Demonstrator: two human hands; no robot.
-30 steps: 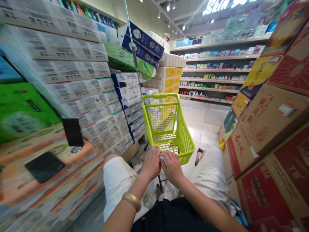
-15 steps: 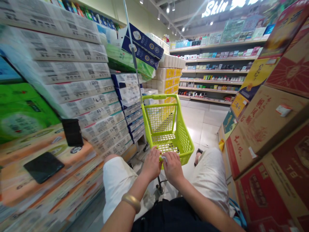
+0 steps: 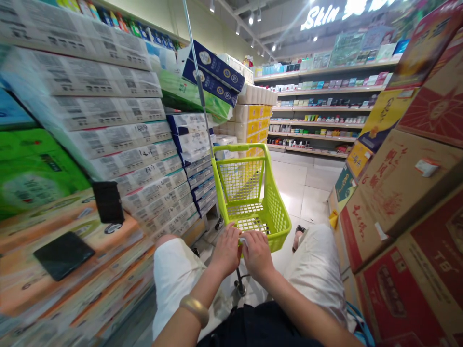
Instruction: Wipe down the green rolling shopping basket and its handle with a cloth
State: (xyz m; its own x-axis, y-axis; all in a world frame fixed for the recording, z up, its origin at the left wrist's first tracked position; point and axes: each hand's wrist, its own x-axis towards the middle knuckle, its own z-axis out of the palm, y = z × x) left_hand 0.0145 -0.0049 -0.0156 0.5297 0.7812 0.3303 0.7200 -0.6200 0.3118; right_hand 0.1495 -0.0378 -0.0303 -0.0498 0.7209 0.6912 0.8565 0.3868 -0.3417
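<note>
A lime-green plastic shopping basket cart (image 3: 275,212) stands on the tiled floor right in front of my knees. My left hand (image 3: 227,250) and my right hand (image 3: 256,255) rest side by side on its near rim, fingers curled over the edge. Something small and white (image 3: 244,239) shows between the two hands; I cannot make out what it is. A gold bangle (image 3: 195,308) sits on my left wrist. The basket looks empty inside.
Stacked tissue and paper packs (image 3: 108,130) wall the left side, with two dark devices (image 3: 63,255) lying on them. Cardboard cartons (image 3: 401,193) are piled close on the right. Stocked shelves (image 3: 318,106) run along the back. A metal pole (image 3: 197,77) rises behind the basket.
The view has shifted slightly, and the basket and hands sit a little lower in frame. My hands keep the same hold on the basket rim.
</note>
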